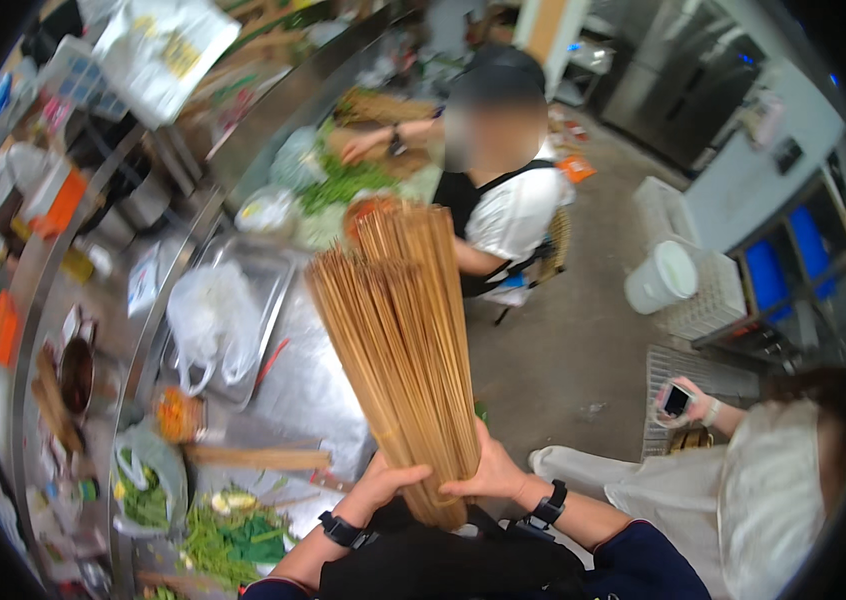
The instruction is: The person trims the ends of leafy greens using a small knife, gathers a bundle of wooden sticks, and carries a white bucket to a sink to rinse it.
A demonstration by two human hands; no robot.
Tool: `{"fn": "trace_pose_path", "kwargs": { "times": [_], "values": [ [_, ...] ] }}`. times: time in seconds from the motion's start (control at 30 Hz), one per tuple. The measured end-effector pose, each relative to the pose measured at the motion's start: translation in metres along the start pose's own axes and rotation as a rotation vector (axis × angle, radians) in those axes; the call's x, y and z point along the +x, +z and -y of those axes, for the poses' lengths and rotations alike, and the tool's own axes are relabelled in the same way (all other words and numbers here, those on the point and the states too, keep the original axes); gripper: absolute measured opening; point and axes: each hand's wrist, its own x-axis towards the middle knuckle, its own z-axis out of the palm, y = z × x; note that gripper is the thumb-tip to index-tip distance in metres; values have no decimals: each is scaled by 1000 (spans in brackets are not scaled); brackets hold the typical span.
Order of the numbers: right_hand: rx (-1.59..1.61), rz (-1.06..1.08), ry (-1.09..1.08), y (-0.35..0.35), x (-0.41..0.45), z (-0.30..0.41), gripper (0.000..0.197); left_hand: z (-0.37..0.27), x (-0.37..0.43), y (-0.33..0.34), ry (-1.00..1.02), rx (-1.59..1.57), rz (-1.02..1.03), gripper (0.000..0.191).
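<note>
A thick bundle of thin wooden skewers [408, 345] stands out in front of me, its loose upper ends fanned apart. Around its lower left side my left hand [385, 480] is closed, thumb across the sticks. My right hand [487, 465] grips the lower right side, its thumb near the left one. To the left, more sticks [265, 457] lie on the steel table [303, 375], near cut leafy greens [235, 536]. A white plastic bag [217, 322] rests on a metal tray [273, 300] beyond them.
Across the table a seated co-worker [505, 195] reaches over green herbs [340, 176]. Another person [760, 480] at the lower right holds a phone [676, 400]. A white bucket [661, 277] and white crates [708, 296] stand on the floor. A shelf with an orange box [59, 199] runs along the left.
</note>
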Motion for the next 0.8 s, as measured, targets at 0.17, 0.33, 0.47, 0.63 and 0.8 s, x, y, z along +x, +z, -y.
{"fn": "trace_pose_path", "kwargs": {
  "times": [0.17, 0.33, 0.47, 0.63, 0.8],
  "values": [
    [150, -237, -48, -15, -39, 25, 104, -30, 5, 40, 155, 456, 347, 61],
    [262, -270, 55, -17, -82, 32, 81, -29, 10, 67, 1, 473, 540, 60],
    [228, -333, 39, -20, -99, 27, 87, -12, 17, 67, -132, 499, 564, 60],
    [307, -440, 8, -12, -116, 7, 94, 19, 36, 67, -275, 353, 562, 58],
    [311, -495, 60, -14, -156, -44, 92, 59, 52, 100, -379, 363, 525, 57]
  ]
}}
